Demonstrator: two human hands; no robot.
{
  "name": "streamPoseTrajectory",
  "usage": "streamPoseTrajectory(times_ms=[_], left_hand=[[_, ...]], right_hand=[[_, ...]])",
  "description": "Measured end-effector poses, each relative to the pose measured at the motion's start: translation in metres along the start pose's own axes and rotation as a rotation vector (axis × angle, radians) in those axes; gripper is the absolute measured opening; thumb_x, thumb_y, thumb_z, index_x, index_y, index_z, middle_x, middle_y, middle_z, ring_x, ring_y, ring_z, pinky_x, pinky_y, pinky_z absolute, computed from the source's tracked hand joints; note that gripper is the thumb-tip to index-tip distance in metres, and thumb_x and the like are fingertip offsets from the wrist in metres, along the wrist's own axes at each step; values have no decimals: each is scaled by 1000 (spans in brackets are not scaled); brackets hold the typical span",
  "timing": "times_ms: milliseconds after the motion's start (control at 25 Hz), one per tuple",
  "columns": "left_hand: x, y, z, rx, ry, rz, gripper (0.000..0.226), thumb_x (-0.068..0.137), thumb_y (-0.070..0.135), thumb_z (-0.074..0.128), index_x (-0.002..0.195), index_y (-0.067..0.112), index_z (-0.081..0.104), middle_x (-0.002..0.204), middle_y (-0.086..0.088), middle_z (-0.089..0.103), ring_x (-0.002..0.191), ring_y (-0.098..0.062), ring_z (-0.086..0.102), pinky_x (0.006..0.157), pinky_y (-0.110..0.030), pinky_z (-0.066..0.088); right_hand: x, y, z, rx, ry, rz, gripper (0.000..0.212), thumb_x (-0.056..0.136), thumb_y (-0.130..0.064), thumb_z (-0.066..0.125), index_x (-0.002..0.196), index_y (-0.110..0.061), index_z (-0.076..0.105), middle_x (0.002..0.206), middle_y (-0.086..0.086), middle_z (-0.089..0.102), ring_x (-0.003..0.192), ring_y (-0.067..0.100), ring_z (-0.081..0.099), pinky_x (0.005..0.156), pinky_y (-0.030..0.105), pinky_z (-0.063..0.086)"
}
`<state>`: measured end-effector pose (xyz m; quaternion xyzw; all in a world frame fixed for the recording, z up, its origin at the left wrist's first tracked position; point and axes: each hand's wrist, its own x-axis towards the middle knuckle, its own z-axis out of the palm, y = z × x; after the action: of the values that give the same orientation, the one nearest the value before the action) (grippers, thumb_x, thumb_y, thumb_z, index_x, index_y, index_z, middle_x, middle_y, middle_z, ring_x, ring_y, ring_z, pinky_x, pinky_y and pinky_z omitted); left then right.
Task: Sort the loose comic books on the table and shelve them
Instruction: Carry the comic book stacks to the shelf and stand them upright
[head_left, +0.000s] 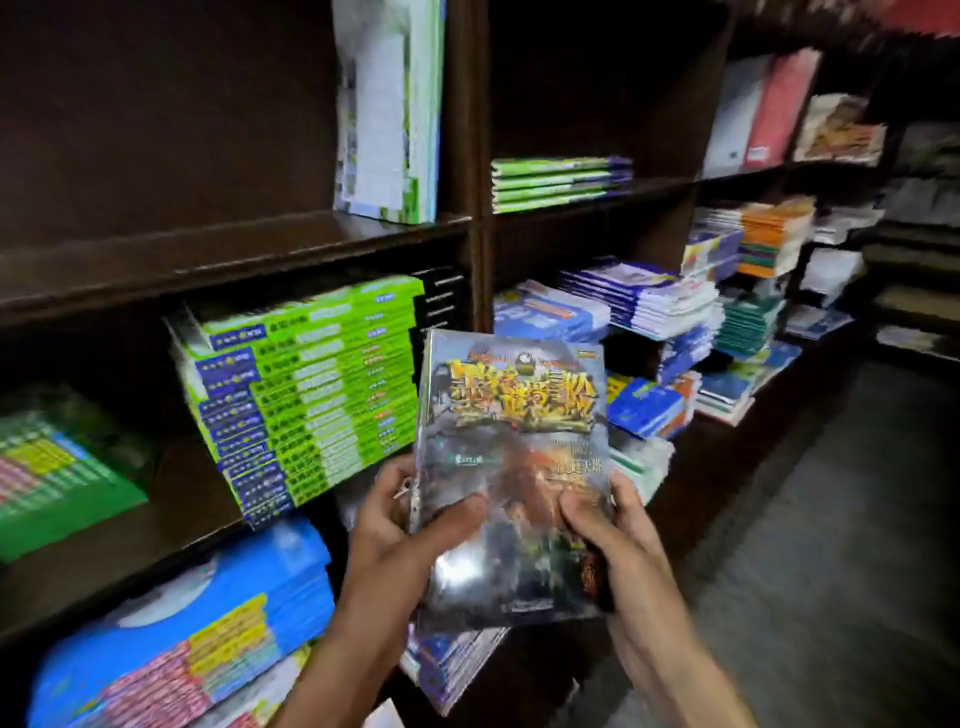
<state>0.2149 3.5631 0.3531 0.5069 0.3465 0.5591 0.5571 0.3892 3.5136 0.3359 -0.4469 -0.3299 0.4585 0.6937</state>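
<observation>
A glossy comic book (511, 447) with a dark cover and gold title lettering is held upright in front of me, over the dark wooden bookshelf (234, 254). My left hand (400, 525) grips its lower left edge, thumb across the cover. My right hand (613, 525) grips the lower right edge, thumb on the cover too. More thin books seem to lie behind the front one, partly hidden.
A leaning stack of green-spined books (311, 384) fills the middle shelf at left. Blue books (208, 623) lie below it, and a flat green book (57, 467) at far left. Blue and white stacks (644, 301) crowd the right shelves. Grey floor (831, 545) lies at right.
</observation>
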Motion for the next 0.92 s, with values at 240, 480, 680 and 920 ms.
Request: streamPoseTrajectory(times_ms=[240, 480, 680, 920], left_hand=[[45, 71, 38, 44, 377, 381, 52, 52, 25, 86, 99, 20, 66, 89, -10, 78, 70, -21, 75, 57, -30, 59], [94, 156, 51, 410, 742, 896, 48, 66, 37, 87, 102, 34, 56, 93, 12, 72, 80, 0, 67, 73, -18, 54], [153, 183, 59, 750, 981, 986, 56, 67, 46, 80, 112, 34, 50, 81, 28, 64, 74, -3, 63, 69, -23, 45], [215, 168, 58, 898, 949, 766, 52, 75, 41, 74, 116, 34, 44, 75, 9, 63, 80, -35, 68, 64, -29, 33]], right_hand=[[126, -59, 54, -17, -451, -181, 54, 80, -24, 75, 129, -32, 53, 119, -13, 73, 110, 6, 68, 84, 16, 53], [171, -144, 149, -323, -330, -735, 44, 79, -36, 78, 116, -29, 53, 115, -6, 62, 99, 12, 60, 88, 28, 48], [181, -169, 197, -203, -729, -603, 45, 86, -40, 57, 129, -28, 56, 133, -6, 61, 123, 11, 57, 108, 33, 42], [225, -162, 209, -513, -770, -474, 79, 92, -56, 56, 159, -30, 22, 156, -1, 44, 143, 14, 39, 112, 25, 31]])
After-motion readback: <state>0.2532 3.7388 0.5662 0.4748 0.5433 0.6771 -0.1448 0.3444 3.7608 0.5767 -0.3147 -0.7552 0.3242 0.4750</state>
